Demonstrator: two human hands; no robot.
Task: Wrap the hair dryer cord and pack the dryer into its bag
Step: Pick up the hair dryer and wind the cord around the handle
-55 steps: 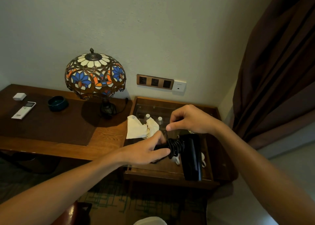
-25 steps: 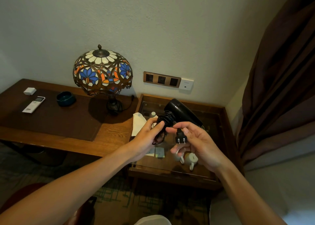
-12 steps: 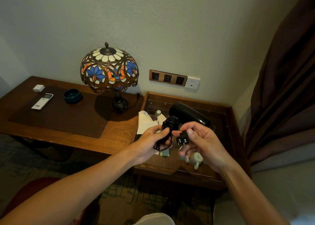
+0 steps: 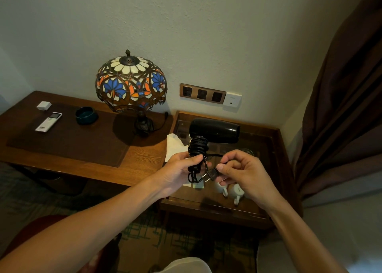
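A black hair dryer [image 4: 215, 131] is held upright above the glass-topped side table [image 4: 266, 169], its barrel pointing right. Its black cord [image 4: 198, 145] is coiled round the handle. My left hand [image 4: 179, 169] grips the lower end of the handle over the coils. Just to the right, my right hand [image 4: 241, 170] pinches the black plug [image 4: 213, 174] at the cord's free end, its prongs pointing left toward the handle. A pale cloth, perhaps the bag [image 4: 174, 146], lies on the side table behind my left hand, partly hidden.
A stained-glass lamp [image 4: 131, 85] stands on the wooden desk [image 4: 86, 165] at left, with a green bowl [image 4: 86, 115], a white remote [image 4: 48, 121] and a small white box [image 4: 44, 105]. Two white cups [image 4: 231, 191] lie on the side table. Wall sockets [image 4: 202, 93] sit behind; a brown curtain [image 4: 347, 107] hangs right.
The dryer was lifted off the side table and turned upright, barrel now level and pointing right. My right hand took the plug and has brought it down beside the handle's lower end.
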